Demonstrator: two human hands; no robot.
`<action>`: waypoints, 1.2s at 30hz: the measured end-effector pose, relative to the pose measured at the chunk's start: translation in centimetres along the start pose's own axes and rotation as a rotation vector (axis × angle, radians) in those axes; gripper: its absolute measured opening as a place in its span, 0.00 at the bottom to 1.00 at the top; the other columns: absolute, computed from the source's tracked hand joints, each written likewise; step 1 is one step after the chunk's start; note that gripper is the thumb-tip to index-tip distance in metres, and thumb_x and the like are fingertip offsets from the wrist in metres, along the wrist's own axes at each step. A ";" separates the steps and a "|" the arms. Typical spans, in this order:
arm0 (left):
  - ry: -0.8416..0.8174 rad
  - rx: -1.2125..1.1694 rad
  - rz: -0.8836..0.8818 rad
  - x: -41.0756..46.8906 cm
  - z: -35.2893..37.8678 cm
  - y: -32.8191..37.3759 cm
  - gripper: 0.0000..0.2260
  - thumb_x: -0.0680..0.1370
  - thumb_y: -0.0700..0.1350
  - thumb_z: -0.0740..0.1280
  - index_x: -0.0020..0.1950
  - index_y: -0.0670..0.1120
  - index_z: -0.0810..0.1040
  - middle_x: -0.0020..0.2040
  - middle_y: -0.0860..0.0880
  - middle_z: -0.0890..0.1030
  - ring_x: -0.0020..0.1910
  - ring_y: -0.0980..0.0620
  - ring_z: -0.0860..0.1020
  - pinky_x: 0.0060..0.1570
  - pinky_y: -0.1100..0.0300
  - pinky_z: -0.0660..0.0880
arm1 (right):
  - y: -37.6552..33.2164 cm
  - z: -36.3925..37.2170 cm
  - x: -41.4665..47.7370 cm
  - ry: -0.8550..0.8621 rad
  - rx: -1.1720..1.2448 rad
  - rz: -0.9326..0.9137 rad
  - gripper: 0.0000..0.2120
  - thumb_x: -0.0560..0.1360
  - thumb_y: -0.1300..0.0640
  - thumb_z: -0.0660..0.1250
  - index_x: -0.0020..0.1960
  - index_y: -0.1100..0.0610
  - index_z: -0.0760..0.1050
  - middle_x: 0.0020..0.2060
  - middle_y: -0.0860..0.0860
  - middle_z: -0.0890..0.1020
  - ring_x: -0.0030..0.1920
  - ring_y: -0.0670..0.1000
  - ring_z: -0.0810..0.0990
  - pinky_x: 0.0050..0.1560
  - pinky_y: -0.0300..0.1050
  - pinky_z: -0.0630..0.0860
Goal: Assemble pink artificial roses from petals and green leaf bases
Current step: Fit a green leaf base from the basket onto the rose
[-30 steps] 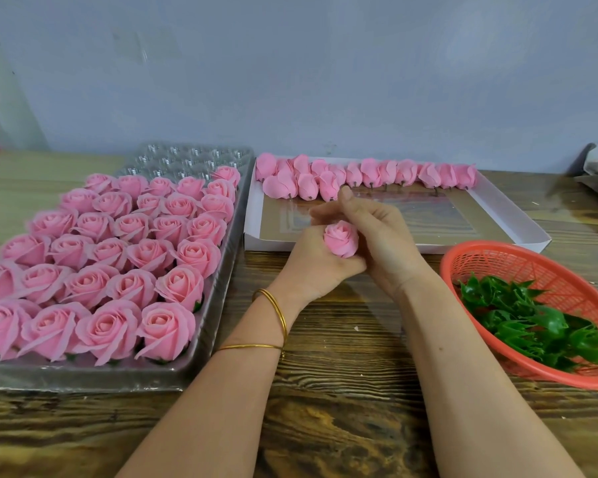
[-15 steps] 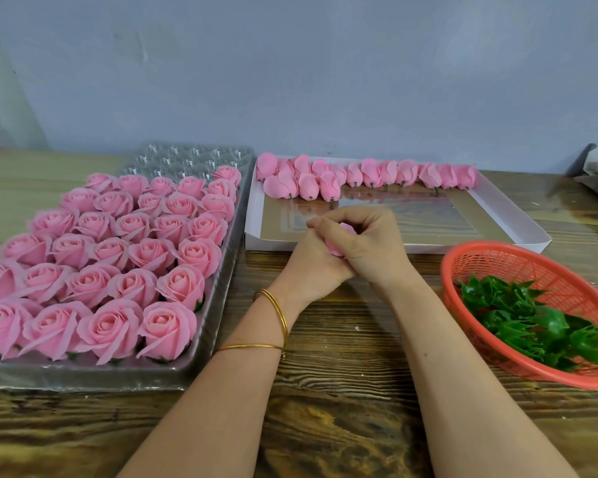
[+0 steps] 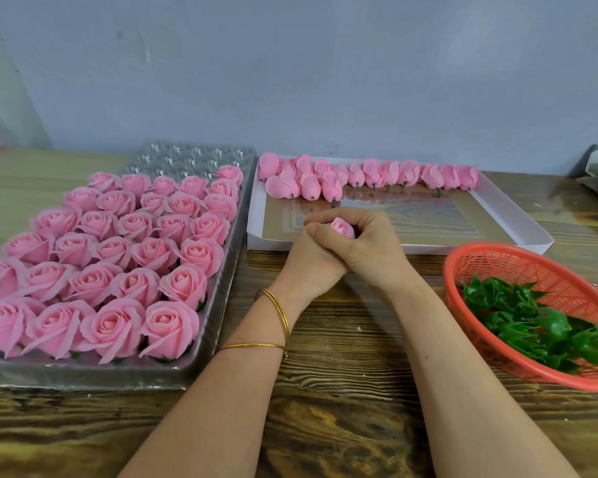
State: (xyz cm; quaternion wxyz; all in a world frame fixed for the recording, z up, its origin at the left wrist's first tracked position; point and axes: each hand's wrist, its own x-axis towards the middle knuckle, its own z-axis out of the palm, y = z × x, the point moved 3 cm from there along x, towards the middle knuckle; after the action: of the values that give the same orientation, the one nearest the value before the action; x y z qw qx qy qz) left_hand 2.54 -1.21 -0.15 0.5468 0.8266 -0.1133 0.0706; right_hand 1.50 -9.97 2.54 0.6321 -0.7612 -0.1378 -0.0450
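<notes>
Left hand [image 3: 309, 262]: curled round the rosebud [image 3: 342, 227], gripping it from below.
Right hand [image 3: 373, 250]: fingers wrapped over the same bud, clasped against my left.
Rosebud: pink, tightly closed, only its top showing between my hands, over the white box's [image 3: 518, 210] near edge.
Plastic tray [image 3: 227, 274]: at my left, rows of finished roses [image 3: 118, 257].
White box: loose buds [image 3: 370, 175] along its far side.
Red basket [image 3: 497, 250]: at my right, green leaf bases [image 3: 532, 322].
</notes>
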 end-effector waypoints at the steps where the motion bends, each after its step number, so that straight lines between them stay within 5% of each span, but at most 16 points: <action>1: -0.010 0.000 -0.017 0.0 0.0 0.1 0.04 0.76 0.39 0.68 0.44 0.47 0.80 0.42 0.53 0.80 0.43 0.61 0.77 0.38 0.72 0.74 | 0.0 0.0 -0.1 0.003 0.021 0.019 0.05 0.73 0.64 0.73 0.49 0.58 0.83 0.41 0.46 0.85 0.42 0.38 0.82 0.43 0.29 0.75; 3: -0.017 -0.034 -0.029 -0.2 -0.2 0.4 0.07 0.76 0.38 0.68 0.41 0.50 0.78 0.40 0.54 0.79 0.42 0.62 0.77 0.38 0.71 0.76 | 0.0 -0.1 -0.2 0.002 0.051 0.047 0.07 0.72 0.64 0.73 0.50 0.60 0.83 0.43 0.49 0.85 0.43 0.39 0.82 0.44 0.30 0.75; 7: 0.008 -0.051 -0.034 -0.6 -0.4 1.0 0.04 0.76 0.37 0.67 0.47 0.41 0.81 0.45 0.43 0.82 0.48 0.49 0.80 0.51 0.48 0.80 | -0.1 0.0 -0.3 -0.029 0.090 0.073 0.09 0.72 0.65 0.73 0.52 0.61 0.82 0.45 0.51 0.84 0.44 0.39 0.81 0.44 0.30 0.75; 9: 0.020 -0.054 -0.033 -0.7 -0.4 1.1 0.04 0.76 0.37 0.67 0.47 0.40 0.81 0.46 0.42 0.82 0.49 0.46 0.80 0.52 0.45 0.79 | -0.1 0.0 -0.3 -0.040 0.103 0.083 0.10 0.72 0.66 0.73 0.53 0.62 0.81 0.46 0.52 0.84 0.45 0.39 0.81 0.44 0.31 0.75; 16: 0.031 -0.028 -0.006 -0.6 -0.6 0.8 0.05 0.75 0.39 0.68 0.41 0.47 0.79 0.39 0.51 0.80 0.42 0.55 0.79 0.41 0.61 0.78 | -0.1 -0.1 -0.3 -0.051 0.107 0.106 0.11 0.71 0.65 0.74 0.52 0.59 0.82 0.49 0.54 0.84 0.49 0.44 0.81 0.47 0.34 0.76; 20: 0.060 -0.102 -0.051 -0.5 -0.7 0.6 0.06 0.71 0.38 0.72 0.38 0.49 0.80 0.38 0.48 0.83 0.42 0.52 0.82 0.45 0.51 0.80 | -0.3 -0.1 -0.1 -0.003 0.171 0.114 0.15 0.66 0.58 0.67 0.51 0.61 0.83 0.48 0.58 0.84 0.49 0.47 0.82 0.48 0.36 0.77; 24: 0.063 -0.136 -0.043 -0.5 -0.8 0.6 0.09 0.69 0.36 0.74 0.42 0.49 0.81 0.41 0.46 0.84 0.44 0.50 0.82 0.48 0.49 0.80 | -0.7 -0.5 -0.1 0.111 0.190 0.080 0.08 0.75 0.64 0.66 0.49 0.64 0.83 0.45 0.57 0.85 0.47 0.46 0.82 0.47 0.35 0.76; 32: 0.022 -0.029 -0.015 -0.5 -0.7 0.6 0.09 0.71 0.40 0.74 0.51 0.44 0.83 0.44 0.48 0.84 0.44 0.56 0.81 0.40 0.69 0.75 | -1.0 -0.4 -0.3 0.162 0.027 0.037 0.07 0.73 0.71 0.68 0.46 0.63 0.83 0.40 0.56 0.84 0.41 0.45 0.81 0.44 0.34 0.78; 36: 0.001 -0.047 0.006 -0.6 -0.7 0.7 0.07 0.71 0.39 0.74 0.43 0.52 0.83 0.38 0.55 0.82 0.38 0.67 0.77 0.37 0.74 0.72 | -0.9 -0.4 -0.3 0.161 0.008 0.034 0.07 0.72 0.71 0.70 0.43 0.61 0.83 0.34 0.51 0.83 0.34 0.41 0.79 0.38 0.32 0.75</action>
State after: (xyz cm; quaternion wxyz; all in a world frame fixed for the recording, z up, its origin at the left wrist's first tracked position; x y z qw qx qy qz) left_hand 1.78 -0.72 0.61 0.5658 0.8132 -0.1174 0.0699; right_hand 1.04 -10.24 3.43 0.6448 -0.7549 -0.0736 -0.0948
